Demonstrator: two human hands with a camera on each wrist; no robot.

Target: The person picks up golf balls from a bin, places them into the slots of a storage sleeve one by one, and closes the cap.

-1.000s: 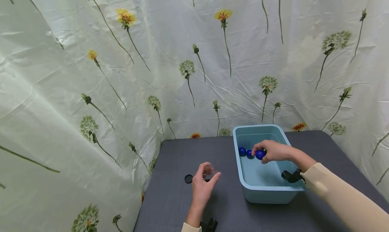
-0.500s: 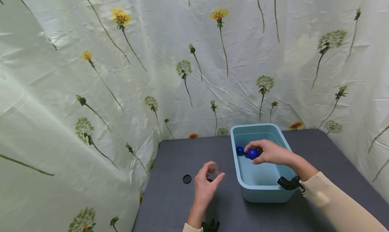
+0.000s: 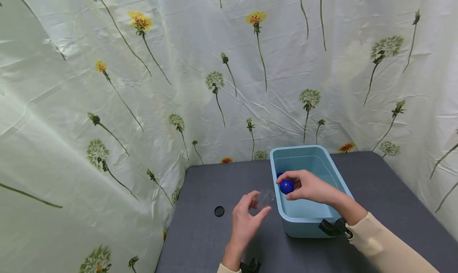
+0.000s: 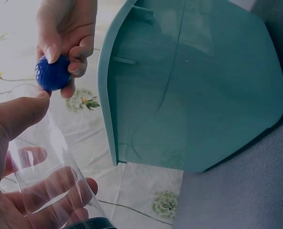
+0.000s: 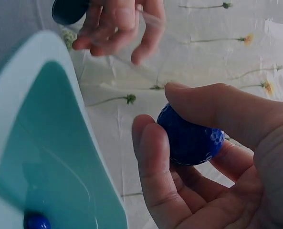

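Note:
Between thumb and fingertips, my right hand (image 3: 313, 189) pinches a blue golf ball (image 5: 191, 136), dimples showing in the right wrist view. My left hand (image 3: 247, 221) grips a clear plastic tube (image 4: 53, 143) with a dark cap (image 4: 91, 223) at its bottom end; its open rim tilts toward the ball. In the left wrist view the golf ball is close over that rim. The head view has the ball above the left wall of a light blue bin (image 3: 311, 210). Another blue ball (image 5: 37, 221) lies inside the bin, mostly hidden by my right hand in the head view.
A round black cap (image 3: 219, 211) lies on the dark grey table (image 3: 200, 241), left of my left hand. The bin stands on the table to the right. Behind the table hangs a flower-printed curtain (image 3: 193, 94).
My right hand has carried the golf ball leftward across the bin to its left wall. My left hand with the tube has shifted slightly right, toward the ball.

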